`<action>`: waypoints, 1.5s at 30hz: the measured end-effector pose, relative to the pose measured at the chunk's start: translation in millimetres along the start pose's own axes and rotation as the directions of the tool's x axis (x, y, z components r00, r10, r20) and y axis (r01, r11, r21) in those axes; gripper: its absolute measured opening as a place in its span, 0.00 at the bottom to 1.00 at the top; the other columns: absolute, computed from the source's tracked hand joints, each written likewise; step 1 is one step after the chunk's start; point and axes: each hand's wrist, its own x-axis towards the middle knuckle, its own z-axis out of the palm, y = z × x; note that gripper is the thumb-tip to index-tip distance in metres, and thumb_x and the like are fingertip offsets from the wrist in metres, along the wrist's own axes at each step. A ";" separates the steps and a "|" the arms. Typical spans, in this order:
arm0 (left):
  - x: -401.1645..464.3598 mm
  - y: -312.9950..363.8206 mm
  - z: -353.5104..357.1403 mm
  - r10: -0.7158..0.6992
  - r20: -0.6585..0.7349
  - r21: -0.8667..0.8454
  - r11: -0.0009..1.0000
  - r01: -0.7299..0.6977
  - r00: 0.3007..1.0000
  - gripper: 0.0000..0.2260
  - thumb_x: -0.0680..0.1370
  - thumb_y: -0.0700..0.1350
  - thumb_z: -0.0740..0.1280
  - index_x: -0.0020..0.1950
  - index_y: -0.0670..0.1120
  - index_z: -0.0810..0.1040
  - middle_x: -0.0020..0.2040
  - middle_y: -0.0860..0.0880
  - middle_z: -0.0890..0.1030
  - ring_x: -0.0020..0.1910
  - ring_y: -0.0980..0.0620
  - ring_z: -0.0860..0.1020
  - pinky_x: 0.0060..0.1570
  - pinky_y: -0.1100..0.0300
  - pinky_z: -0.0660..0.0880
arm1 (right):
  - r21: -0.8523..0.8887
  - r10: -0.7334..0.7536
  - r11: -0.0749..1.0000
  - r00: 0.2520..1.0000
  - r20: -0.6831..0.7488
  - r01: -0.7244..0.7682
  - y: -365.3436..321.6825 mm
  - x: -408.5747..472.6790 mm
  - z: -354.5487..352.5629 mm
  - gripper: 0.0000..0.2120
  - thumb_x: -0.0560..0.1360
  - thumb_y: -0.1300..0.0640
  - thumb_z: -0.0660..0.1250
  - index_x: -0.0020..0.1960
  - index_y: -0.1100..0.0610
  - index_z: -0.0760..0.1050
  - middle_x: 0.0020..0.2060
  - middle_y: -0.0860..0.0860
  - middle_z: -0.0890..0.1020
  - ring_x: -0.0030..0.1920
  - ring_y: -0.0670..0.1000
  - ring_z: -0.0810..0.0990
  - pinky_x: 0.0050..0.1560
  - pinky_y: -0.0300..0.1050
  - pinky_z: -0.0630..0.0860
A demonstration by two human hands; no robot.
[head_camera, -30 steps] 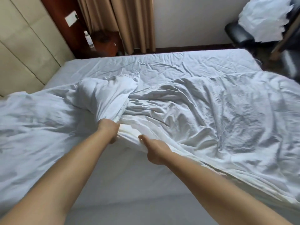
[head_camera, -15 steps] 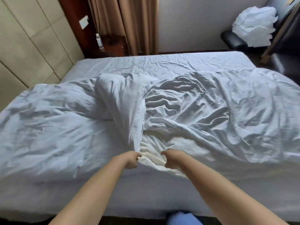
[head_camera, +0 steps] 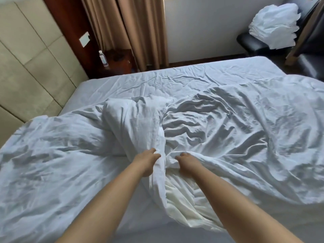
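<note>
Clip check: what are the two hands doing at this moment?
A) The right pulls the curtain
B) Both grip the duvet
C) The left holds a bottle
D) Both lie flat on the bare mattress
B: the left hand and the right hand each curl their fingers into folds of the duvet. The bottle and the curtain are far from both.

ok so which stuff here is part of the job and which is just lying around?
In the job: left hand and right hand, both gripping the duvet cover; cream duvet showing under its edge; bed beneath.

Lying about: water bottle, nightstand, curtain, linen pile on the black chair.
</note>
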 end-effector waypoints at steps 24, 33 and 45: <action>62.4 -52.9 9.1 0.050 0.080 0.502 0.861 -0.084 0.996 0.18 0.81 0.42 0.58 0.72 0.42 0.65 0.62 0.41 0.77 0.65 0.42 0.72 0.60 0.62 0.66 | 0.263 -0.005 0.943 0.781 0.625 -0.204 -33.6 27.8 43.1 0.31 0.71 0.44 0.69 0.67 0.62 0.71 0.59 0.53 0.77 0.62 0.56 0.75 0.59 0.43 0.70; -91.9 -108.3 32.3 -0.310 -0.041 0.299 0.903 0.308 0.950 0.40 0.74 0.46 0.71 0.77 0.40 0.49 0.67 0.44 0.74 0.65 0.44 0.74 0.59 0.55 0.72 | 0.321 0.010 0.939 0.945 0.327 -0.121 -111.8 -70.1 26.4 0.25 0.74 0.58 0.67 0.69 0.59 0.64 0.65 0.57 0.72 0.64 0.57 0.72 0.62 0.46 0.69; -192.7 -114.9 132.6 -0.178 0.186 -0.282 0.933 0.226 0.966 0.26 0.77 0.41 0.64 0.75 0.46 0.64 0.71 0.45 0.70 0.69 0.47 0.70 0.65 0.60 0.67 | 0.222 0.140 0.957 0.967 0.212 -0.187 -154.7 -140.8 96.2 0.24 0.77 0.61 0.57 0.73 0.50 0.63 0.69 0.55 0.70 0.66 0.55 0.71 0.62 0.42 0.69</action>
